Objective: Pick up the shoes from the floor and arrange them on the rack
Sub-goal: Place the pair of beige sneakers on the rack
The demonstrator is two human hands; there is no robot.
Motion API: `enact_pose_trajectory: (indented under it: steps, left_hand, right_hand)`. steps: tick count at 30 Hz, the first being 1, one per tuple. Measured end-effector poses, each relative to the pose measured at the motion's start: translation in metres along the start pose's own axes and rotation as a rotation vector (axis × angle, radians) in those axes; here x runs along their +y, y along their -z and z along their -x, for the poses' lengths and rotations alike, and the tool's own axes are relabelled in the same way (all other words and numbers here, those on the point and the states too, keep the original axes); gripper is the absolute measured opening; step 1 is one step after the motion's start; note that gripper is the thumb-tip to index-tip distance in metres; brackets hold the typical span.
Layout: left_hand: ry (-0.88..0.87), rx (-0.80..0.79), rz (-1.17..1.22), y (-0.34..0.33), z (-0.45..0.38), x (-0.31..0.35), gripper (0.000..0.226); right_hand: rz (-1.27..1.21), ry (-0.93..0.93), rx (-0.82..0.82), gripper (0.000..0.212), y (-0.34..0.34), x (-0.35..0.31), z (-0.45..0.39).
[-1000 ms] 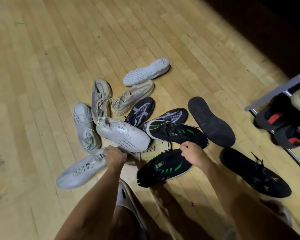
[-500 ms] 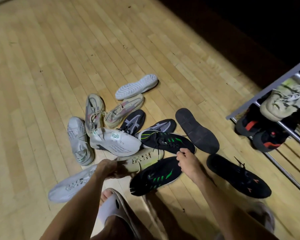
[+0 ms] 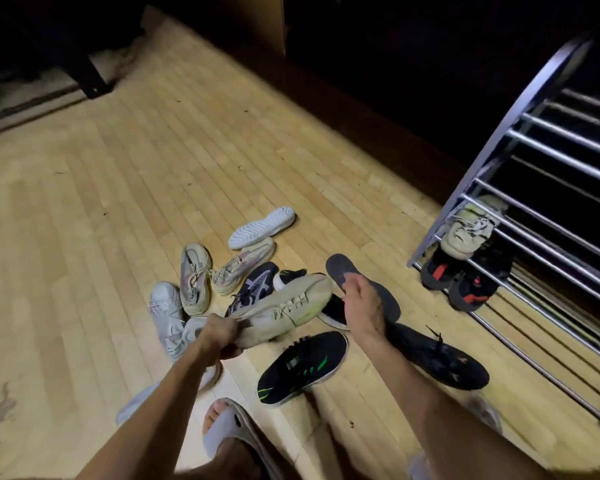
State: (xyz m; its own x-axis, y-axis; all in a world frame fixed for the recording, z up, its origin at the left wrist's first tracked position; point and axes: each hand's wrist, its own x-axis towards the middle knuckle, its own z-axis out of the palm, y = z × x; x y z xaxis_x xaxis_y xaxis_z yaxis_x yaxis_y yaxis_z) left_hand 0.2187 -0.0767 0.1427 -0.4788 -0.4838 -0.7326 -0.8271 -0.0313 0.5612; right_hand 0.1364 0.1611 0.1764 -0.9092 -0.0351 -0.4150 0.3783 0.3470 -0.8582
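1. Two hands work over the pile: the left hand (image 3: 219, 336) now grips the heel of a beige shoe (image 3: 288, 308), lifted clear since a moment ago.
2. Right hand (image 3: 362, 306) hangs over the shoes, fingers loose, holding nothing.
3. Black shoe with green marks (image 3: 302, 367) remains on the floor (image 3: 118, 202).
4. Rack (image 3: 534, 174), right, has free upper bars; approach is unobstructed.
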Motion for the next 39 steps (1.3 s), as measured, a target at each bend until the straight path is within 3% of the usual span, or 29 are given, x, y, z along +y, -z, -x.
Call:
enact_pose_trajectory:
  steps: [3,8,12,15,20,22,24,29,32,39]
  left_hand:
    - [-0.067,-0.077,0.185,-0.006,0.039,0.026,0.021]
    - [-0.202,-0.365,0.486,-0.044,0.104,0.071,0.035]
    - [-0.296,-0.525,0.52,-0.08,0.158,0.087,0.033]
    - [-0.371,-0.579,0.461,-0.105,0.192,0.087,0.032]
    - [-0.523,-0.584,0.234,-0.126,0.25,0.099,0.023]
    - [-0.544,-0.524,0.173,-0.134,0.26,0.104,0.033]
    - [-0.592,-0.475,0.121,-0.143,0.27,0.107,0.038]
    - [-0.725,-0.568,0.115,-0.169,0.29,0.126,0.049]
    - [-0.728,-0.616,0.158,-0.187,0.292,0.138,0.063]
    - [-0.675,-0.601,0.23,-0.235,0.266,0.151,0.062]
  right_hand:
    - [-0.058,0.001,0.024,0.041,0.016,-0.014,0.017]
    - [-0.145,0.0,-0.113,0.068,0.039,-0.032,0.045]
    - [-0.214,0.063,-0.092,0.07,0.069,-0.051,0.058]
    - [-0.257,0.147,0.001,0.051,0.104,-0.067,0.072]
    - [-0.273,0.261,0.082,0.021,0.162,-0.088,0.1]
    - [-0.26,0.267,0.104,0.015,0.181,-0.088,0.106]
    - [-0.281,0.283,0.13,0.013,0.197,-0.086,0.108]
    - [-0.351,0.275,0.125,0.02,0.227,-0.078,0.108]
    - [-0.352,0.225,0.122,0.02,0.236,-0.062,0.102]
    - [-0.459,0.036,0.108,0.026,0.251,-0.025,0.074]
